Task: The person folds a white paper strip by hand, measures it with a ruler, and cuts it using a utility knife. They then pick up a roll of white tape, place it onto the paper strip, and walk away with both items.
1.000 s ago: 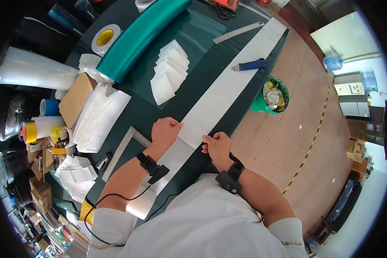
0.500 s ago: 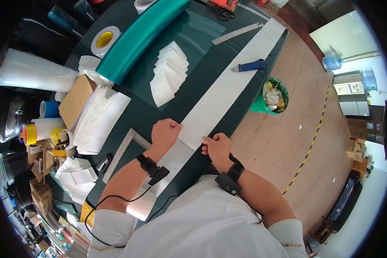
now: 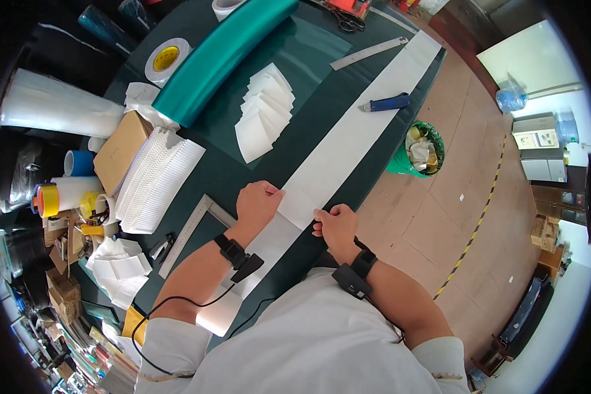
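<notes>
A long white strip (image 3: pixel 338 144) of paper or film runs diagonally along the table, from a white roll (image 3: pixel 218 314) near my body to the far right edge. My left hand (image 3: pixel 257 203) pinches the strip's left edge between thumb and fingers. Across from it, my right hand (image 3: pixel 337 225) is closed at the right edge, fingertips pinching the strip there. A crease or overlapping edge crosses the strip between both hands; which of the two, I cannot tell. Farther up, a blue utility knife (image 3: pixel 387 102) lies across the strip.
Left of the strip are fanned white sheets (image 3: pixel 264 118), a green roll (image 3: pixel 220 62), a steel square (image 3: pixel 189 230), a stapler (image 3: pixel 162 247) and a stack of ridged white material (image 3: pixel 157 184). A ruler (image 3: pixel 369 53) lies beyond. A green bin (image 3: pixel 417 151) stands beside the table's right edge.
The whole view has shifted slightly. Both hands keep the same pinched pose at the strip's edges, and nothing else has visibly moved.
</notes>
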`<state>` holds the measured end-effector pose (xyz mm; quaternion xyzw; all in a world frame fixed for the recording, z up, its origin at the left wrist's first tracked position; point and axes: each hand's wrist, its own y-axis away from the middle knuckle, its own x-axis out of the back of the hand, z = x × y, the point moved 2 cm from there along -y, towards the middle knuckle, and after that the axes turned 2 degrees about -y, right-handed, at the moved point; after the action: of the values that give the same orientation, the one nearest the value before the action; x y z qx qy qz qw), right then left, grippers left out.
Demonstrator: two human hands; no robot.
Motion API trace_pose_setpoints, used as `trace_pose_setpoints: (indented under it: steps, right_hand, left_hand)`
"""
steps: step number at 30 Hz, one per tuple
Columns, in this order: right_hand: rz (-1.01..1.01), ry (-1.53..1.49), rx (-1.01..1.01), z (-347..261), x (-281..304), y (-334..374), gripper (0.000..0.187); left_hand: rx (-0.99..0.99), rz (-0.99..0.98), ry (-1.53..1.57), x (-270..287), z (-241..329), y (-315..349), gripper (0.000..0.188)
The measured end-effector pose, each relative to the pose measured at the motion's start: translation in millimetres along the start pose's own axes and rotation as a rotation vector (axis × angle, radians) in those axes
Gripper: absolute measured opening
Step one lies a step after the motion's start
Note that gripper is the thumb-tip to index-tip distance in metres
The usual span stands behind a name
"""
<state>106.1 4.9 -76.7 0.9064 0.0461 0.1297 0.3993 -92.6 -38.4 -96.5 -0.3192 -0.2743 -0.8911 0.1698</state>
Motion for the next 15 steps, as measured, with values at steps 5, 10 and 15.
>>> trace_pose_setpoints:
  steps: [5,10,15]
  right_hand:
    - [0.002,-0.016,-0.011,-1,0,1,0.026]
    - [0.0,-0.026,-0.02,-4,-1,3,0.027]
    - [-0.016,-0.04,-0.005,-1,0,1,0.027]
  left_hand:
    - [-0.001,0.006,-0.007,-3,-2,-1,0.028]
    - [-0.041,-0.003,-0.142,1,6,-2,0.034]
    - [-0.2,-0.08,-0.485,1,21,-9,0.045]
